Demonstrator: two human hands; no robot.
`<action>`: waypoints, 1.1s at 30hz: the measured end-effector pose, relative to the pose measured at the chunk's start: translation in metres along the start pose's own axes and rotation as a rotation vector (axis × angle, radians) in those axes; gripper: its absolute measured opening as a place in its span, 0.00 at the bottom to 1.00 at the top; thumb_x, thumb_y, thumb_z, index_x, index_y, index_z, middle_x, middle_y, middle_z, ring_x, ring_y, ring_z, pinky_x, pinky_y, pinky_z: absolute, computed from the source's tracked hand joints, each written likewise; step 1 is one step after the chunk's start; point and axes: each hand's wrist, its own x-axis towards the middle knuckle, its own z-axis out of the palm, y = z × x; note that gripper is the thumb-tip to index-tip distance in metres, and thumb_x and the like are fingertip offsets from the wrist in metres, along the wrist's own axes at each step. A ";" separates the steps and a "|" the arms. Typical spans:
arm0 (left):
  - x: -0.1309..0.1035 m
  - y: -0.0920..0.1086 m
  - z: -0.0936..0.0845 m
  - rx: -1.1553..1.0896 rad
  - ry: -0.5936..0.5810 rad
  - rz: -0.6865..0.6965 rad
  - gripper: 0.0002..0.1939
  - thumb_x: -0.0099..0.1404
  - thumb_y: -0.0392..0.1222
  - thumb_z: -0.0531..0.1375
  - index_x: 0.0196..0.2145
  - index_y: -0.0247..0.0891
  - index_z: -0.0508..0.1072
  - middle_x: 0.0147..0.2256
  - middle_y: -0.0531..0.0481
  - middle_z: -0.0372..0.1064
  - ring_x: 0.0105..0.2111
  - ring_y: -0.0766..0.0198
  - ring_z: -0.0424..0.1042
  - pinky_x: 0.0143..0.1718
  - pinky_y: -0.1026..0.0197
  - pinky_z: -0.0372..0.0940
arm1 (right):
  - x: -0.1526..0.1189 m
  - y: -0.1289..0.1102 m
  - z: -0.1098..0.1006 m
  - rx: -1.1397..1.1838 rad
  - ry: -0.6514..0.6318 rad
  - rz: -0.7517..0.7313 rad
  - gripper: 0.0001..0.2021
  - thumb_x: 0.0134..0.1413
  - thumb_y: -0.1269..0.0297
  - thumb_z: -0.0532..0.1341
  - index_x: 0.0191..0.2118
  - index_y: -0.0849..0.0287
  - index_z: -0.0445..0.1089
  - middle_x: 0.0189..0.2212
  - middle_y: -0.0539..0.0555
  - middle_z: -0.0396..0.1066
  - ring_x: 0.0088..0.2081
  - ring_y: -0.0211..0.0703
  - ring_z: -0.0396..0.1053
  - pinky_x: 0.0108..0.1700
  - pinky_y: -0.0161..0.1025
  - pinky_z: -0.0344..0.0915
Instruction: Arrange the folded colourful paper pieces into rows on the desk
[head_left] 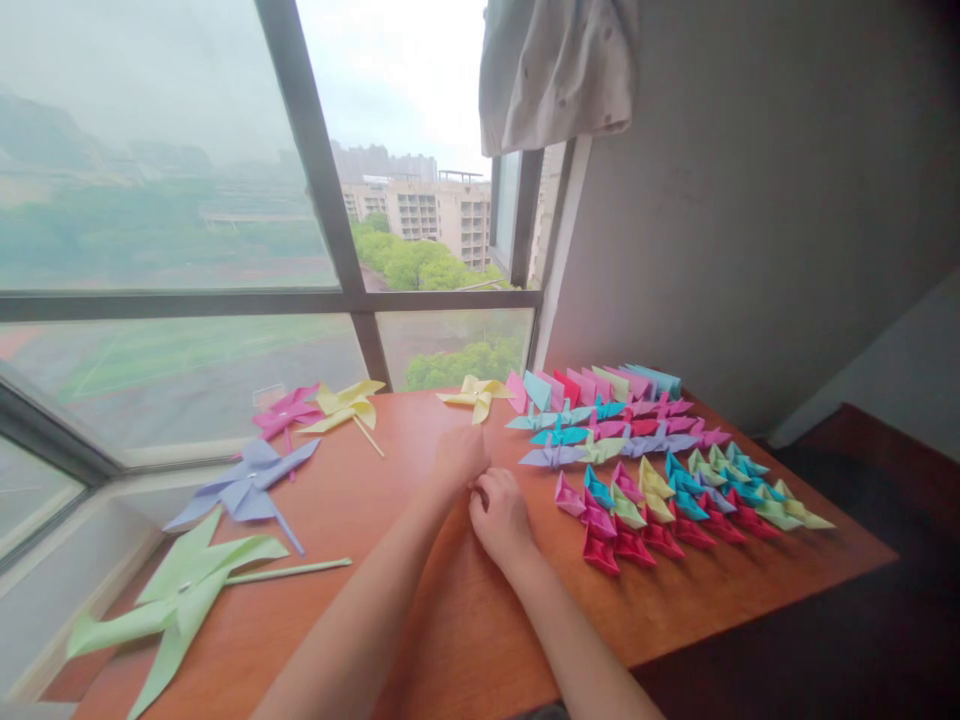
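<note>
My left hand point(461, 458) is closed just below a yellow paper pinwheel point(478, 394) near the far edge of the table. The back of that hand hides its fingers and whatever stick the pinwheel has. Right beside it, my right hand point(501, 512) is curled, thumb and fingertips drawn together against the left hand. What either hand grips, if anything, is hidden. Further left lie a second yellow pinwheel point(349, 405), a pink pinwheel point(285, 408), a purple pinwheel point(250, 487) and a large light-green pinwheel point(184, 590), their sticks showing.
Rows of folded paper boats point(645, 540) in several colours cover the table's right side. Behind them are paper cranes point(559, 435) and a row of folded paper pieces point(592, 385). The brown table point(480, 640) meets a window point(225, 300) and a grey wall point(712, 200).
</note>
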 end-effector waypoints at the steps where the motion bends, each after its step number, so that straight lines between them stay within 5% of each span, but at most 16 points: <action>1: 0.000 0.002 -0.001 -0.006 -0.003 0.005 0.17 0.69 0.45 0.59 0.52 0.36 0.69 0.50 0.44 0.69 0.45 0.57 0.72 0.45 0.49 0.70 | 0.000 0.001 0.001 -0.004 0.005 0.001 0.10 0.51 0.77 0.55 0.30 0.58 0.71 0.33 0.55 0.71 0.41 0.47 0.65 0.45 0.41 0.63; 10: 0.004 0.006 -0.001 -0.127 0.006 0.063 0.17 0.69 0.45 0.59 0.52 0.36 0.69 0.50 0.44 0.68 0.46 0.57 0.72 0.45 0.49 0.70 | -0.001 0.001 0.000 0.004 0.018 0.000 0.10 0.51 0.78 0.55 0.31 0.59 0.71 0.33 0.55 0.71 0.40 0.46 0.65 0.46 0.41 0.63; 17: -0.010 -0.014 0.007 -0.336 0.060 0.173 0.10 0.69 0.41 0.57 0.46 0.37 0.73 0.44 0.46 0.73 0.41 0.61 0.73 0.44 0.55 0.70 | 0.000 -0.001 -0.004 0.035 0.003 -0.013 0.12 0.51 0.78 0.54 0.33 0.58 0.73 0.36 0.56 0.73 0.43 0.46 0.66 0.48 0.41 0.64; 21: -0.044 -0.042 0.009 -0.451 0.131 0.204 0.14 0.67 0.35 0.53 0.46 0.38 0.75 0.44 0.46 0.75 0.41 0.62 0.74 0.45 0.62 0.68 | -0.001 -0.001 -0.004 0.076 0.010 -0.012 0.12 0.52 0.77 0.55 0.37 0.58 0.74 0.40 0.56 0.74 0.45 0.47 0.67 0.49 0.43 0.64; 27: -0.126 -0.097 0.002 -0.508 0.216 0.132 0.16 0.66 0.42 0.52 0.46 0.36 0.75 0.43 0.44 0.76 0.39 0.59 0.75 0.41 0.60 0.69 | -0.005 -0.002 -0.004 0.054 -0.018 0.002 0.12 0.55 0.74 0.55 0.39 0.59 0.74 0.38 0.56 0.75 0.43 0.47 0.69 0.48 0.41 0.65; 33: -0.198 -0.134 0.028 -0.545 0.458 -0.110 0.16 0.66 0.49 0.52 0.37 0.40 0.76 0.32 0.49 0.78 0.28 0.59 0.74 0.31 0.60 0.68 | -0.003 -0.013 0.000 -0.098 -0.169 -0.050 0.09 0.57 0.71 0.56 0.39 0.58 0.74 0.37 0.55 0.74 0.41 0.45 0.69 0.47 0.40 0.64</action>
